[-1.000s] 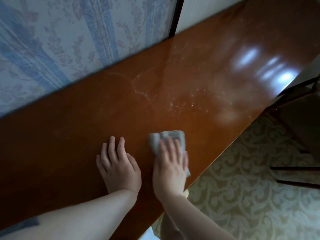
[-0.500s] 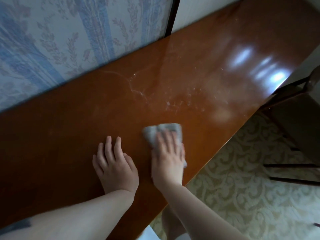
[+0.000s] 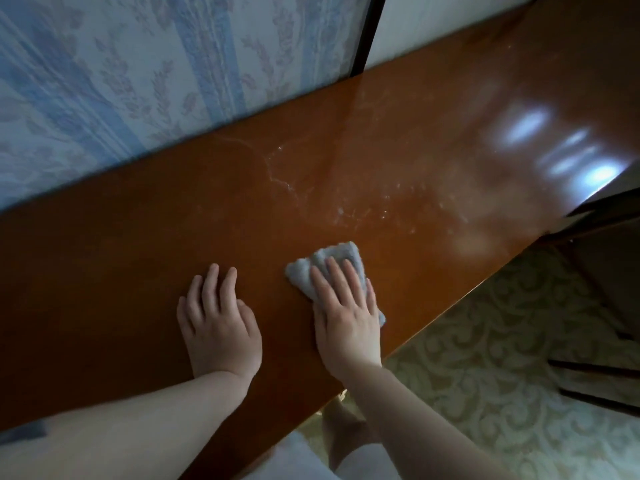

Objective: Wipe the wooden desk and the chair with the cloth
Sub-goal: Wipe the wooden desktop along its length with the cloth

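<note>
We press our right hand flat on the grey cloth, which lies on the wooden table close to its near edge. The fingers of that hand lie straight and slightly apart across the cloth, not curled round it; the cloth's bunched upper part shows beyond the fingertips, and a small corner peeks out past the little-finger side of the palm. Our left hand rests palm down on the bare wood just beside the cloth, without touching it, its fingers straight and close together. Most of the cloth is hidden under the right hand, so we cannot tell how it is folded. Farther along the table, beyond the cloth, pale streaks and specks mark the glossy surface, and bright patches of reflected light lie near the far right end. The chair stands at the right, dark and cut off by the picture's edge; we make out only part of its frame and some rungs. Blue floral wallpaper runs behind the table, and a patterned carpet covers the floor below its near edge. Nothing lies on the wood between the cloth and the streaks.
</note>
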The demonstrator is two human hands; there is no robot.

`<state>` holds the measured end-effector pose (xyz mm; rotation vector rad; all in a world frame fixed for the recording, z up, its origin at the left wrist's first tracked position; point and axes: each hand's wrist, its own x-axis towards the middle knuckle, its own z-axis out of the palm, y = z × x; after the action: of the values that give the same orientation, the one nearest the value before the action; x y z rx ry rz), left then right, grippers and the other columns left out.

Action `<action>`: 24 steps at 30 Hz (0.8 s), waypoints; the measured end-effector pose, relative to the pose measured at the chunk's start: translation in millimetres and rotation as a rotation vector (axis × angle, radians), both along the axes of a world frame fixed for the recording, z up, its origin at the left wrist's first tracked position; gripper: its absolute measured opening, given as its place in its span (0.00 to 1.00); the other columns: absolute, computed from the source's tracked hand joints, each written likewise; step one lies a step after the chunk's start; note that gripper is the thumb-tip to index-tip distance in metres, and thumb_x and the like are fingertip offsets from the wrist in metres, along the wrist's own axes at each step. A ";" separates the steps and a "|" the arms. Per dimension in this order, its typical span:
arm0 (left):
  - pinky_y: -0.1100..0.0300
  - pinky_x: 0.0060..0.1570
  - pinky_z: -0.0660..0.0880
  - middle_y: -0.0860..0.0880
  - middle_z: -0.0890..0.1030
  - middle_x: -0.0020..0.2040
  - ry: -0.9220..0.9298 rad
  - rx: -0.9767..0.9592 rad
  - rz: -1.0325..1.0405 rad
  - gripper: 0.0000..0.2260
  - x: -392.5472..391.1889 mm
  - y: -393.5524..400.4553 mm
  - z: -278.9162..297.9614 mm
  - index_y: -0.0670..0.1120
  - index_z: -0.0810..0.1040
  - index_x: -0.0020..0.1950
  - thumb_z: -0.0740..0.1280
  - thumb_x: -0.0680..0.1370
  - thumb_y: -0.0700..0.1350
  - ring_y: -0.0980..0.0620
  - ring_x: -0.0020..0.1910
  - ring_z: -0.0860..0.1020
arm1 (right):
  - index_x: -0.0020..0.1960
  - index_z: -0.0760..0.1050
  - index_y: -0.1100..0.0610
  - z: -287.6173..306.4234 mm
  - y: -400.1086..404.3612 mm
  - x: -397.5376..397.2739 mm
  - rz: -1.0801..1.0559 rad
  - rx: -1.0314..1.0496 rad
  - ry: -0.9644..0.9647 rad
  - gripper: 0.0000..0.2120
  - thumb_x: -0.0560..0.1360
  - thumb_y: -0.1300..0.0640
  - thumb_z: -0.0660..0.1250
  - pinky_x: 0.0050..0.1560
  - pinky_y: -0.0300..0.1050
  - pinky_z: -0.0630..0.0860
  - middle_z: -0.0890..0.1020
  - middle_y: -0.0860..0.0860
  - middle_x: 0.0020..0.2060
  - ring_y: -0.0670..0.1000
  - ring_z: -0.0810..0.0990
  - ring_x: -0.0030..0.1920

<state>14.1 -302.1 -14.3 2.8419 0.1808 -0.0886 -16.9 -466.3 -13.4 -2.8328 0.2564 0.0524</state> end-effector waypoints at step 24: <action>0.46 0.75 0.55 0.49 0.67 0.74 -0.064 -0.021 0.052 0.22 3.7 1.6 -5.9 0.47 0.67 0.73 0.50 0.80 0.49 0.49 0.75 0.60 | 0.78 0.57 0.46 5.0 -33.7 1.0 0.309 -0.002 0.047 0.26 0.80 0.47 0.51 0.76 0.55 0.44 0.58 0.44 0.77 0.48 0.47 0.79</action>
<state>17.7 -300.5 -20.2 2.8121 0.2382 0.0118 -15.9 -500.1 -8.4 -2.8491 -0.1736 0.1839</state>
